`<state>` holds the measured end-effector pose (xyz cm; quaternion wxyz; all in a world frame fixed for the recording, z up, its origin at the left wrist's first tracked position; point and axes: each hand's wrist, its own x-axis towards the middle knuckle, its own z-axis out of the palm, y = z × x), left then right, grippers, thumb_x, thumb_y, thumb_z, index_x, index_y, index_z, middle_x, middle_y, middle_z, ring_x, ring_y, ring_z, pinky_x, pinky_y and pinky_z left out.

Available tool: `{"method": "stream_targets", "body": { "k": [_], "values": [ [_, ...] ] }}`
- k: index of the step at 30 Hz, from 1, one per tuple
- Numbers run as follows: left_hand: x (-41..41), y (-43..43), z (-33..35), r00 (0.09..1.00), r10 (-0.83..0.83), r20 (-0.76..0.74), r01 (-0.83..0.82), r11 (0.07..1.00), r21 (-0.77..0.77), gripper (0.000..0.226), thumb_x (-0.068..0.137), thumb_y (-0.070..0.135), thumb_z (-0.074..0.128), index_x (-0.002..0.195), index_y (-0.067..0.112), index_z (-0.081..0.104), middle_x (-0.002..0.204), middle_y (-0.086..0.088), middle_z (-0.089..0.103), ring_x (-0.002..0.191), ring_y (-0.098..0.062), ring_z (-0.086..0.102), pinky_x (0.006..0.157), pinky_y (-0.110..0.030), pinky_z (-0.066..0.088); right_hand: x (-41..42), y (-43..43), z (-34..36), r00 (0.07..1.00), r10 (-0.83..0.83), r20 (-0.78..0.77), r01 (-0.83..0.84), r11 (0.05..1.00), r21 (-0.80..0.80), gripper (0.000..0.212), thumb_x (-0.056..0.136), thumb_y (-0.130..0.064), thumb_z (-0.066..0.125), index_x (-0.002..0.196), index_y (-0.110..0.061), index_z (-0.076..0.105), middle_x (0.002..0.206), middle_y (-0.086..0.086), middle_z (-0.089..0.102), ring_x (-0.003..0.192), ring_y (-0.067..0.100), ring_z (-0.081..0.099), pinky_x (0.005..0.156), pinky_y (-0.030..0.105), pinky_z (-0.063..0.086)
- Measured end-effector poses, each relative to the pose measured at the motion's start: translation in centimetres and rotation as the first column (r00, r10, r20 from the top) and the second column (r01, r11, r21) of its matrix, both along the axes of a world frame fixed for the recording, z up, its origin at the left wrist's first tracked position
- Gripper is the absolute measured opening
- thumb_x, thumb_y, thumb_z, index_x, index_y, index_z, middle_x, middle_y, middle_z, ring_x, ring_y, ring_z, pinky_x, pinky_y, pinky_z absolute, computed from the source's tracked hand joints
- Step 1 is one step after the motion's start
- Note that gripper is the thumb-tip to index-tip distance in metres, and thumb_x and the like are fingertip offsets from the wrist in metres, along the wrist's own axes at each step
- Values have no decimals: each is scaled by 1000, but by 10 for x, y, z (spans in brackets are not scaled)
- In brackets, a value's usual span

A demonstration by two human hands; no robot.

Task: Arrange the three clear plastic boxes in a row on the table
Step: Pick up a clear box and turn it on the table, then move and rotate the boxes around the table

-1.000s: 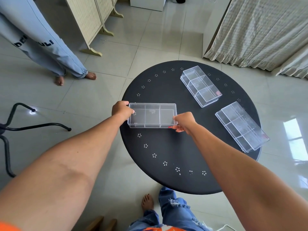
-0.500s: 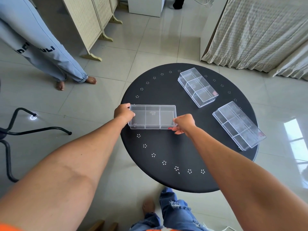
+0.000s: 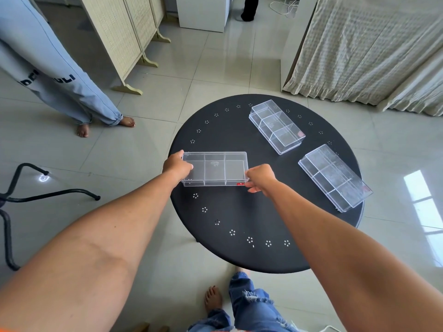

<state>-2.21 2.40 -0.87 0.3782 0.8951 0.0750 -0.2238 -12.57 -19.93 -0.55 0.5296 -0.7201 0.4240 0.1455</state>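
Note:
Three clear plastic boxes with inner dividers lie on a round black table (image 3: pixel 251 212). The nearest box (image 3: pixel 214 168) sits crosswise at the table's left edge. My left hand (image 3: pixel 176 165) grips its left end and my right hand (image 3: pixel 260 177) grips its right near corner, by a small red sticker. A second box (image 3: pixel 276 127) lies diagonally at the far middle. The third box (image 3: pixel 335 177) lies diagonally at the right edge, its near corner close to the rim.
Another person in light blue trousers (image 3: pixel 55 75) stands barefoot at the left. A folding screen (image 3: pixel 119 34) stands behind. A black metal chair frame (image 3: pixel 14 200) is at the far left. A draped cloth (image 3: pixel 371 51) hangs at the back right. My own legs (image 3: pixel 239 307) are under the table's near edge.
The view has shifted slightly. Both hands keep hold of the near box, which sits in much the same spot at the table's left edge. The other two boxes have not moved.

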Motion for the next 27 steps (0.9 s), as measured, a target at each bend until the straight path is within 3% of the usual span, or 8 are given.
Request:
{"method": "stream_targets", "body": {
  "k": [5, 10, 13, 15, 20, 22, 25, 27],
  "values": [
    [-2, -5, 10, 991, 23, 132, -33, 997, 71, 54, 87, 18, 56, 141, 24, 53, 144, -7, 53, 125, -31, 56, 97, -36, 46, -6, -3, 4, 1000, -9, -11, 9, 999, -48, 20, 81, -3, 47, 67, -15, 53, 65, 8, 54, 48, 22, 48, 59, 30, 52],
    [-8, -24, 26, 968, -23, 251, 5, 997, 71, 39, 89, 16, 48, 121, 29, 67, 129, -5, 56, 103, -25, 62, 79, -28, 43, -15, -16, 8, 995, -48, 87, 54, 997, -64, 12, 90, -9, 51, 89, -12, 63, 83, 7, 63, 69, 23, 60, 56, 24, 45],
    [-16, -45, 32, 960, -106, 258, 104, 994, 21, 33, 88, 16, 49, 107, 33, 70, 122, -1, 63, 96, -20, 62, 78, -26, 42, -26, -27, 14, 982, -135, 131, 149, 983, -104, 31, 87, -12, 45, 100, 4, 68, 78, 3, 67, 65, 20, 63, 59, 26, 42],
    [-23, -64, 35, 956, -153, 250, 162, 987, -15, 31, 88, 15, 50, 103, 32, 71, 118, 1, 68, 100, -20, 64, 79, -26, 45, -38, -36, 19, 976, -153, 157, 176, 973, -146, 34, 86, -14, 44, 102, 4, 68, 76, 1, 70, 67, 19, 62, 59, 27, 42],
    [-49, -119, 42, 926, -284, 248, 302, 953, -35, 31, 88, 14, 52, 105, 27, 74, 115, 2, 72, 108, -22, 65, 90, -29, 49, -77, -72, 28, 962, -180, 205, 233, 934, -270, 26, 74, -16, 48, 81, 1, 66, 66, 11, 55, 64, 14, 47, 62, 30, 41],
    [-60, -142, 42, 912, -350, 215, 364, 931, -29, 30, 87, 15, 54, 104, 30, 73, 113, 5, 72, 105, -21, 65, 88, -28, 48, -97, -92, 30, 959, -207, 194, 261, 913, -314, 26, 78, -17, 57, 91, 0, 70, 81, 25, 59, 68, 13, 46, 63, 27, 38],
    [-73, -176, 42, 879, -448, 165, 457, 889, -19, 29, 85, 19, 58, 107, 32, 71, 110, 6, 70, 102, -19, 66, 86, -27, 48, -128, -123, 32, 935, -292, 201, 347, 870, -351, 36, 82, -30, 68, 116, -17, 71, 103, 7, 69, 88, 19, 63, 75, 27, 46],
    [-82, -202, 39, 855, -501, 137, 508, 861, -17, 33, 85, 21, 60, 115, 30, 69, 116, 5, 67, 110, -19, 64, 88, -27, 47, -147, -146, 30, 916, -355, 186, 400, 811, -427, 52, 79, -38, 71, 128, -26, 61, 129, 6, 58, 114, 25, 60, 92, 32, 47]
  ]
}}
